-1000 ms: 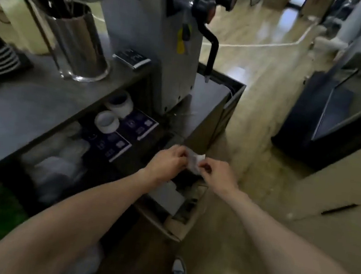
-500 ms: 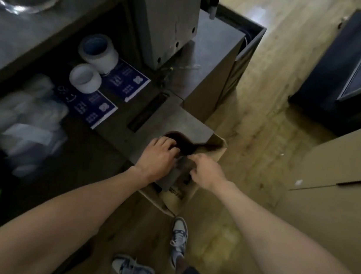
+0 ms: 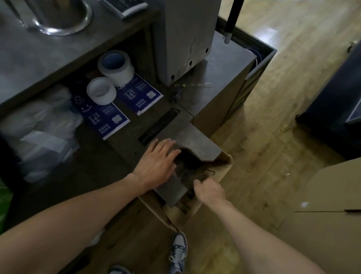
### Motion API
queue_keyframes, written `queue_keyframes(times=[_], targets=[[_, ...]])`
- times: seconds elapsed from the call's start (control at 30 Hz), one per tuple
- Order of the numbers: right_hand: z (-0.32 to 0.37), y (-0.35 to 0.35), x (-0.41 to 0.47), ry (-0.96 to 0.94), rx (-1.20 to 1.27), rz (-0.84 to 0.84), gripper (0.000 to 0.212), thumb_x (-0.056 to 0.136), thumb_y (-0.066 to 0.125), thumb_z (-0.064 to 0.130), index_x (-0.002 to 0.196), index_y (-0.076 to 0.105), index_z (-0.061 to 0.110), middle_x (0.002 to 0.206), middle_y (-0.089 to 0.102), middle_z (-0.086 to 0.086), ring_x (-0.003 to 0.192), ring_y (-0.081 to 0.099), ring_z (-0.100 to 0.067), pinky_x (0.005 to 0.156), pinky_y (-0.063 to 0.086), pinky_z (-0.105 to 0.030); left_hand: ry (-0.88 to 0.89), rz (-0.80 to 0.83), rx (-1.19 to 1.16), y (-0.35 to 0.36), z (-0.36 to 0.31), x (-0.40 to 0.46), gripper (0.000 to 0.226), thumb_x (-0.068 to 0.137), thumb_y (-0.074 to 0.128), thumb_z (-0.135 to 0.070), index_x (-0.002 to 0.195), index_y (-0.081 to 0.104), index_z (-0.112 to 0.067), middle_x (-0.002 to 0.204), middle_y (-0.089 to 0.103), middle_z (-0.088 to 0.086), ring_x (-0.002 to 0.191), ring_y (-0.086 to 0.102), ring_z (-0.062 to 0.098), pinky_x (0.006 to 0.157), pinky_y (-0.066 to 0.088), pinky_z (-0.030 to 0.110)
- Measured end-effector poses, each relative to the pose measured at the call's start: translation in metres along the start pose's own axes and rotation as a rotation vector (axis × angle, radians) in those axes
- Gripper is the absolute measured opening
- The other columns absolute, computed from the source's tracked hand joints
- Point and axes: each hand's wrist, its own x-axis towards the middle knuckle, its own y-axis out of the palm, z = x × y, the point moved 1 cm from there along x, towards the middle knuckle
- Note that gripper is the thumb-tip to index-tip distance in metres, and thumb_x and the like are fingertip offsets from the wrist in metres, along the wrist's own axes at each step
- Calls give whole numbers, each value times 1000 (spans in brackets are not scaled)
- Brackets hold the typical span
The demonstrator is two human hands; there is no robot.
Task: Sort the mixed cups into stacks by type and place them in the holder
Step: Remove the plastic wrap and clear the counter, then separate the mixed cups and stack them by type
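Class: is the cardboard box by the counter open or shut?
Open. The cardboard box has its flaps up and a dark interior exposed, and the right hand holds its rim.

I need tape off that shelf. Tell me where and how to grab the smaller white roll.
Take the smaller tape roll by its rim from above: it lies flat on a blue leaflet with its hole facing up, so one finger can go inside and the thumb outside. Come from the front; the bigger roll sits close behind it.
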Motion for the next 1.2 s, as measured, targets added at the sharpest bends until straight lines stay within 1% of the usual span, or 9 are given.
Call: queue_keyframes(times=[0.17, 0.3, 0.47, 0.63, 0.73, 0.8, 0.9, 1.03, 1.2], targets=[[26, 13, 1, -85, 135, 66, 42, 98, 45, 46, 114, 62, 11, 109, 66, -9, 92, 62, -23, 75, 47, -34, -48, 61, -12, -1, 11, -14, 56, 103, 43, -44, 154, 38, -22, 167, 26, 7, 157, 14, 23, 125, 15, 56], [69, 13, -3, -219, 122, 121, 42, 106, 39, 31, 135, 51, 4, 137, 56, -14, 125, 53, -32, 94, 40, -35, -125, 82, 19, -6, 24, -27, 60, 104, 38, -45, 158, 28, -20, 169, 17, 8, 158, 6, 22, 126, 13, 56], [105, 22, 0, -216, 63, 186, 55, 106, 38, 36, 152, 31, 7, 153, 44, -14, 139, 45, -31, 105, 38, -35, -214, 109, 45, -15, 49, -47, 61, 105, 37, -45, 159, 25, -20, 170, 13, 7, 158, 3, 22, 126, 10, 56], [109, 9, -9, -301, -137, 151, 50, 105, 38, 35, 144, 37, 5, 129, 61, -11, 113, 63, -28, 89, 53, -39, -260, 90, 61, -30, 64, -62, 60, 103, 41, -45, 157, 29, -21, 170, 17, 7, 158, 6, 22, 126, 11, 56], [128, -16, -33, -529, -437, -66, 20, 100, 51, 29, 111, 59, 15, 98, 64, -2, 96, 67, -25, 72, 54, -34, -272, 44, 37, -53, 67, -73, 60, 102, 45, -45, 156, 32, -23, 168, 22, 4, 157, 13, 21, 126, 13, 52], [157, -37, -58, -671, -487, -244, 12, 97, 54, 26, 102, 61, 19, 91, 64, 1, 88, 66, -21, 66, 52, -31, -277, -16, -7, -78, 71, -84, 59, 101, 49, -43, 155, 34, -25, 165, 31, 3, 153, 26, 20, 124, 24, 47], [214, -66, -103, -876, -451, -465, 12, 95, 55, 27, 105, 60, 23, 92, 63, 6, 85, 61, -13, 61, 47, -27, -212, -133, -9, -129, 81, -110, 55, 98, 54, -39, 150, 41, -26, 150, 51, 1, 135, 50, 17, 107, 48, 37], [302, -82, -185, -1167, -409, -737, 29, 88, 65, 24, 116, 65, 15, 104, 69, -7, 96, 65, -26, 75, 57, -41, -188, -279, 82, -209, 114, -161, 48, 95, 52, -40, 139, 53, -21, 126, 63, 3, 109, 61, 22, 83, 55, 38], [407, -44, -286, -1327, -485, -702, 52, 88, 67, 34, 135, 57, 14, 128, 62, -12, 116, 58, -33, 90, 49, -43, -389, -445, 163, -281, 175, -262, 54, 88, 58, -44, 135, 57, -18, 124, 64, 6, 110, 61, 29, 85, 55, 41]])
